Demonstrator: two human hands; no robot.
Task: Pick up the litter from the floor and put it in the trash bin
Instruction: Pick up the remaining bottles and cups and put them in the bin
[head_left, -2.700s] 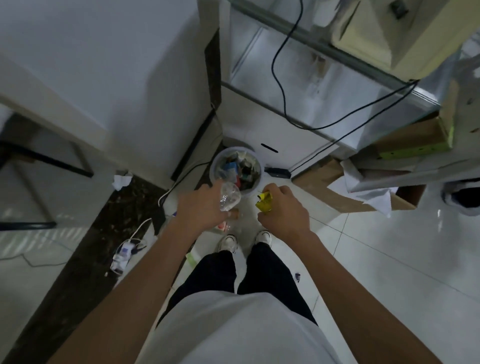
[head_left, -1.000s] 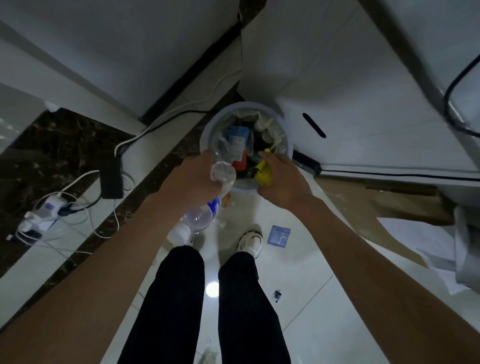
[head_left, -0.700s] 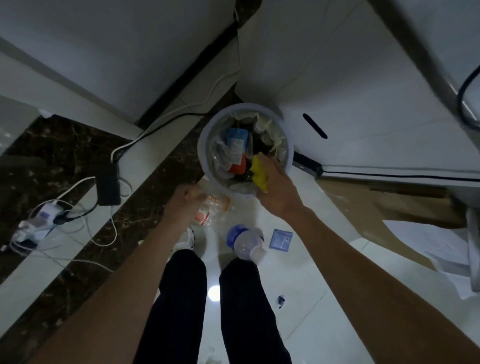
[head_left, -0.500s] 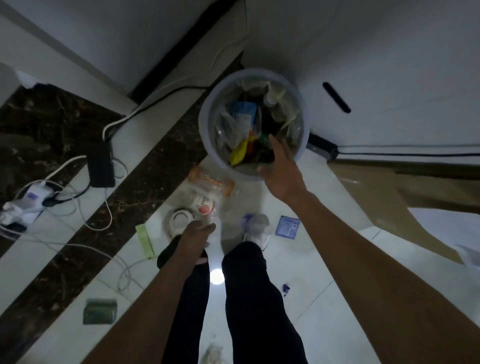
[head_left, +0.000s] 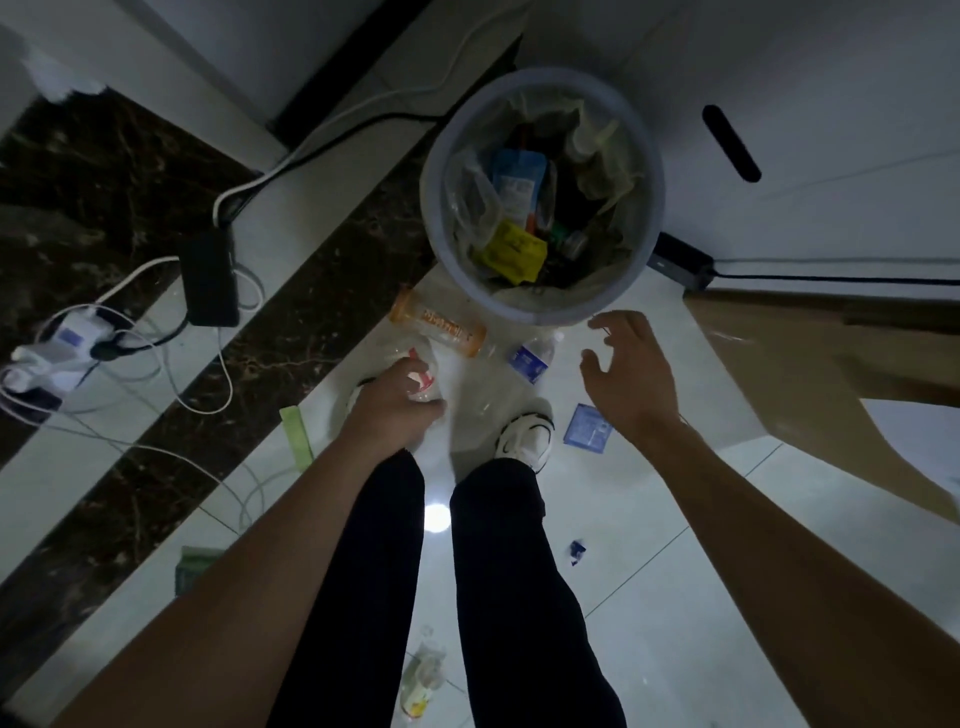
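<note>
At the foot of the white cabinet, the pale tiled floor (head_left: 675, 597) is crossed by a dark marble strip, and a big sheet of cardboard (head_left: 810, 374) lies to the right. The round trash bin (head_left: 540, 310) stands against the cabinet, already holding wrappers and bottles, with a yellow wrapper (head_left: 511, 252) lying on top near its front edge.

The person stands just in front of it in dark trousers, with both arms reaching down. The left hand (head_left: 395, 410) has its fingers curled round a clear red-labelled bottle (head_left: 423, 376) low by the left foot; I cannot tell whether it is off the floor. The right hand (head_left: 631, 374) holds nothing, its fingers spread wide, near the bin's front rim.

An orange-labelled bottle (head_left: 441, 325) lies on its side just beside the bin. A small blue-labelled bottle (head_left: 532, 356) lies between the two hands. Another bottle (head_left: 423, 675) lies on the floor further back, between the legs. A blue square packet (head_left: 587, 428) sits by the white shoe (head_left: 524, 439), a green strip (head_left: 296, 434) lies left of the left wrist, and a tiny blue scrap (head_left: 575, 552) lies on the tile.
</note>
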